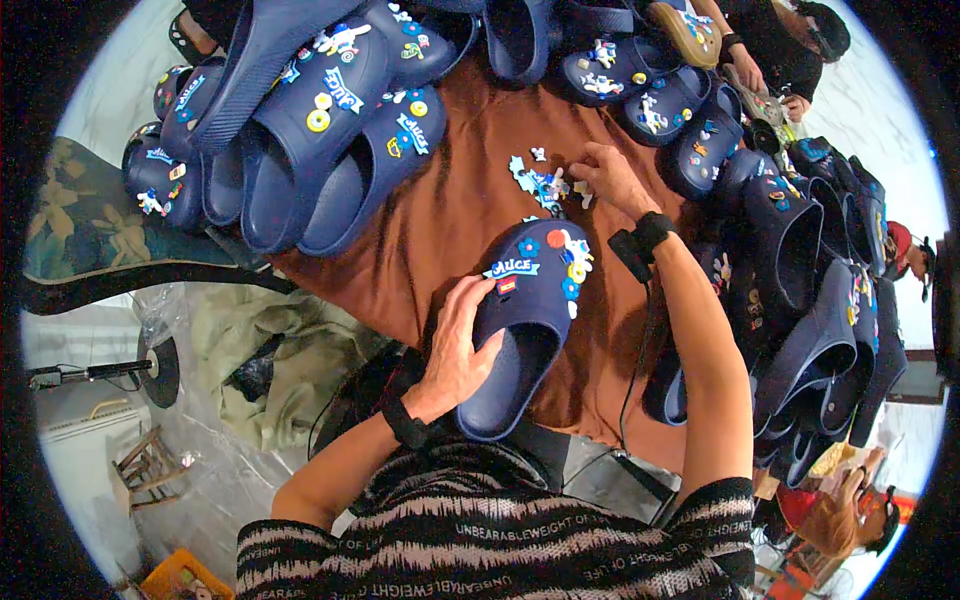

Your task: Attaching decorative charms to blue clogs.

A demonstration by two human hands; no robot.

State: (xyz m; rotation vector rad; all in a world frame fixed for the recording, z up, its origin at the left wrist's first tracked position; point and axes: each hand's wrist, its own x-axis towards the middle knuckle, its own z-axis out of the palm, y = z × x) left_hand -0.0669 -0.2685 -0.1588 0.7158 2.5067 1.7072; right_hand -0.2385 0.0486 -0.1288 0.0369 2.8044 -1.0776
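Note:
In front of me, a navy clog (516, 340) lies with its toe pointing away and its heel toward my body. My left hand (462, 355) grips its left side, the thumb at the opening and the fingers along the upper. Several charms sit on its toe: a blue lettered banner, blue flowers, an orange ball and a white figure. Beyond the toe is a small pile of loose shoe charms (540, 183), mostly blue and white. My right hand (612, 178) is at the pile's right edge, fingers bent together around a small pale charm, partly hidden by them.
Brown cloth (470, 220) covers the table. Navy clogs with charms (330, 110) are heaped at the left, and more clogs (800, 260) line the right. Other people's hands (750, 72) work at the far right. A cable (637, 360) hangs from my right wristband.

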